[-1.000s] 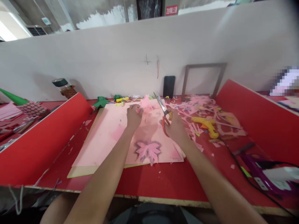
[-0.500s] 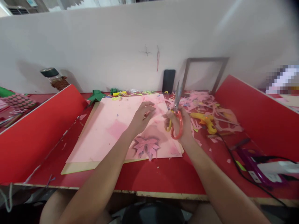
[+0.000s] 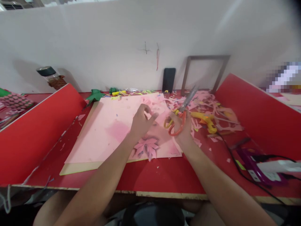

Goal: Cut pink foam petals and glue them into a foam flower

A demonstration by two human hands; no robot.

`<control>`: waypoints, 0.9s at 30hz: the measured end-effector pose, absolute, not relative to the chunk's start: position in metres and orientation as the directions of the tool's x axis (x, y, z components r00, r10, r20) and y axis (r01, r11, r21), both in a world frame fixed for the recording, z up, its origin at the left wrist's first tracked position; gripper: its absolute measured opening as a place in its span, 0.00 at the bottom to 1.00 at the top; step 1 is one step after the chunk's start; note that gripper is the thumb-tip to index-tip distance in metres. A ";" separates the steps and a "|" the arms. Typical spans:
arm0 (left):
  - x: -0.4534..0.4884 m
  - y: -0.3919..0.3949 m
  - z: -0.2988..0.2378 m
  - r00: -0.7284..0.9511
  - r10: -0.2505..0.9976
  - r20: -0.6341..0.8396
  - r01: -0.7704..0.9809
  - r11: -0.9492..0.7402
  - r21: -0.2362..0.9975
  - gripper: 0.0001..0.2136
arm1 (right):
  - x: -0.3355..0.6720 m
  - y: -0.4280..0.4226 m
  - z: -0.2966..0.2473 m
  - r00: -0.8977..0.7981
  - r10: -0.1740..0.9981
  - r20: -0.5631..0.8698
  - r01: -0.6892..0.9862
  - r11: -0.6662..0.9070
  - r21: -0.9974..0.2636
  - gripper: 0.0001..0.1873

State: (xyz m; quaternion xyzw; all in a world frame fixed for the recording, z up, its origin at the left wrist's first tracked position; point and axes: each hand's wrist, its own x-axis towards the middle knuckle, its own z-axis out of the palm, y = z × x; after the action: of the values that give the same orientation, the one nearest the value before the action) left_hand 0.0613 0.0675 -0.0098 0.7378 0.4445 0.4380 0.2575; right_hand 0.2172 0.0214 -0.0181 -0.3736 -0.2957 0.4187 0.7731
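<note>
My right hand (image 3: 184,131) is wrapped round a pair of scissors (image 3: 178,124) with orange and yellow handle loops. Their metal blades point up and to the right, slightly blurred. To the left, my left hand (image 3: 141,122) hovers over pink foam sheets (image 3: 94,135), its fingers curved and the thumb apart from them. I make out nothing between those fingers, though a small pink piece could blend into the background. Just below this hand, a layered pink flower-like cutout (image 3: 147,147) with dark edges lies on the sheets.
Pink scraps (image 3: 207,100) pile up at the back right around a yellow glue gun (image 3: 205,121). Its cord runs near a purple power strip (image 3: 258,168). A dark phone (image 3: 168,80) and an empty frame (image 3: 207,58) lean on the wall. Red dividers (image 3: 42,135) flank the table.
The scissors have tilted further to the right, and my right hand has turned with them. My left thumb has spread away from the fingers. The whole view has shifted slightly.
</note>
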 end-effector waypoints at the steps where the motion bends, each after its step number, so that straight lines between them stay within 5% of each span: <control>1: 0.059 0.068 -0.008 0.244 0.903 0.354 0.472 -0.429 0.770 0.15 | 0.218 0.022 -0.018 0.489 0.862 0.134 -0.433 0.373 -0.821 0.23; 4: 0.055 0.068 -0.005 0.391 0.910 0.137 0.493 -0.333 0.804 0.28 | 0.220 0.023 -0.018 0.512 0.852 0.112 -0.448 0.376 -0.812 0.22; 8: 0.062 0.066 -0.006 0.519 0.847 0.116 0.244 -0.277 0.929 0.20 | 0.220 0.024 -0.023 0.531 0.838 0.127 -0.432 0.397 -0.810 0.22; 12: 0.074 0.064 -0.009 0.435 0.876 0.207 0.133 -0.290 0.948 0.15 | 0.216 0.024 -0.026 0.490 0.859 0.149 -0.386 0.367 -0.846 0.22; 20: 0.072 0.066 -0.017 0.251 0.967 0.029 0.258 -0.095 0.962 0.20 | 0.214 0.018 -0.015 0.442 0.882 0.161 -0.429 0.366 -0.826 0.23; 27: 0.074 0.066 -0.010 0.311 0.951 -0.006 0.083 -0.021 0.996 0.19 | 0.219 0.020 -0.021 0.404 0.888 0.218 -0.353 0.371 -0.859 0.20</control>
State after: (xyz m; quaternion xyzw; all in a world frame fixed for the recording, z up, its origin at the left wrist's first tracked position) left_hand 0.0743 0.0663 -0.0103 0.5951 0.4343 0.3951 0.5487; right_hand 0.2190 0.0196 -0.0212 -0.3773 -0.3548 0.4147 0.7482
